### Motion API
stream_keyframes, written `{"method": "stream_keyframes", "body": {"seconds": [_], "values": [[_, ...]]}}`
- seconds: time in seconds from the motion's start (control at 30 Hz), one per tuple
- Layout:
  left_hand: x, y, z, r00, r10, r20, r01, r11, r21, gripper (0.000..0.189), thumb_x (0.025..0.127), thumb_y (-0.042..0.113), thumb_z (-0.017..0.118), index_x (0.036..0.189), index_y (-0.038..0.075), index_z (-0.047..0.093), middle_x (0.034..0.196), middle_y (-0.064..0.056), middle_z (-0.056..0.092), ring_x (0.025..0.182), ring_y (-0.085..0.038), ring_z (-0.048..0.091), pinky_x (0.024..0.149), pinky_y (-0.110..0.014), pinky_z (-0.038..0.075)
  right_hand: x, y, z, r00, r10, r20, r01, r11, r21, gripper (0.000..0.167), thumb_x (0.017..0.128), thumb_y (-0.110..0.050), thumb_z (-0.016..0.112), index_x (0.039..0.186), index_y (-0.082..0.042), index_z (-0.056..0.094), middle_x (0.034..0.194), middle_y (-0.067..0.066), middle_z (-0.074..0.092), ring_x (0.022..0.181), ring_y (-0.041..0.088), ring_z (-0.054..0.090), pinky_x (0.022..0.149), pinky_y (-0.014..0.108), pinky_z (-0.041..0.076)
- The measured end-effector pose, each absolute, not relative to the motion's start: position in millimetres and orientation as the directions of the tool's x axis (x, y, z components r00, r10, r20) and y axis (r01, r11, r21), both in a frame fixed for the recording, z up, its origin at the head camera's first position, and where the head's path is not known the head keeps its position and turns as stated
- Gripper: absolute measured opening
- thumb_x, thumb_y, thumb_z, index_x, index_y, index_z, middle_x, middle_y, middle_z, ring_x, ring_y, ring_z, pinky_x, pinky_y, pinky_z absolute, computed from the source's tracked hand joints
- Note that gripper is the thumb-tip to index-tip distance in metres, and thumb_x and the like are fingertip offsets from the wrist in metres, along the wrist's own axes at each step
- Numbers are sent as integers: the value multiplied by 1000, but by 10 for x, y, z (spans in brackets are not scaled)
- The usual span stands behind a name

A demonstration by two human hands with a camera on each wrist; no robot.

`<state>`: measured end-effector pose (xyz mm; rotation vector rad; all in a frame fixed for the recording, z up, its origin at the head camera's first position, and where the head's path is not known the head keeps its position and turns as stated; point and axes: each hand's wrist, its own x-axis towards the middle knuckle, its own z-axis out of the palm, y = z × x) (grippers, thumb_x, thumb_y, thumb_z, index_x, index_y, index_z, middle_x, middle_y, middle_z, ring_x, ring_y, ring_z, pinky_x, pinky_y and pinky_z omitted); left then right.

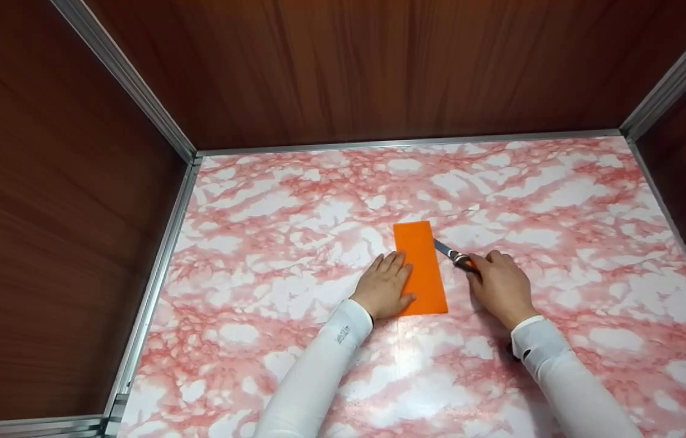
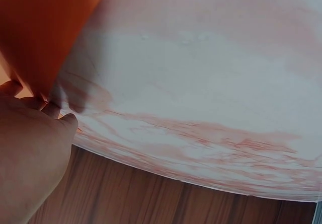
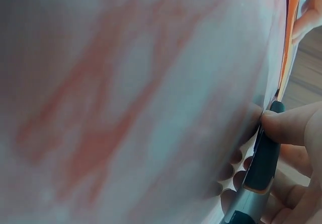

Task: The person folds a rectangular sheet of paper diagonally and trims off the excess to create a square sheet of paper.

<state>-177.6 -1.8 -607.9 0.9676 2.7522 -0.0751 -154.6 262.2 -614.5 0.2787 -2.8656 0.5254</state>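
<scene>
A folded-looking orange sheet lies lengthwise on the pink-and-white marbled table. My left hand rests on its left edge with the fingers spread, pressing it down. In the left wrist view the left hand touches the orange sheet with its fingertips. My right hand grips the dark handle of a knife, whose silver blade points up-left to the sheet's right edge. In the right wrist view the right hand holds the knife between thumb and fingers; its blade is mostly hidden.
The marbled table top spreads around the sheet. Dark wood-grain panels stand at the back and both sides, with metal strips along their lower edges. White sleeves cover both forearms.
</scene>
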Motion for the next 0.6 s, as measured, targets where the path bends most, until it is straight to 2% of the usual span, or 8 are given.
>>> {"method": "stream_keyframes", "body": {"seconds": [0.6], "values": [[-1779, -21, -6099, -763, 606, -222, 614, 788, 43, 70, 98, 58, 39, 155, 18, 27, 161, -7, 15, 147, -23, 9, 117, -40, 8, -1553, 2630, -6143, -962, -134, 237, -209, 923, -323, 35, 86, -20, 72, 118, -6, 68, 84, 10, 52, 76, 31, 50, 61, 46, 42]]}}
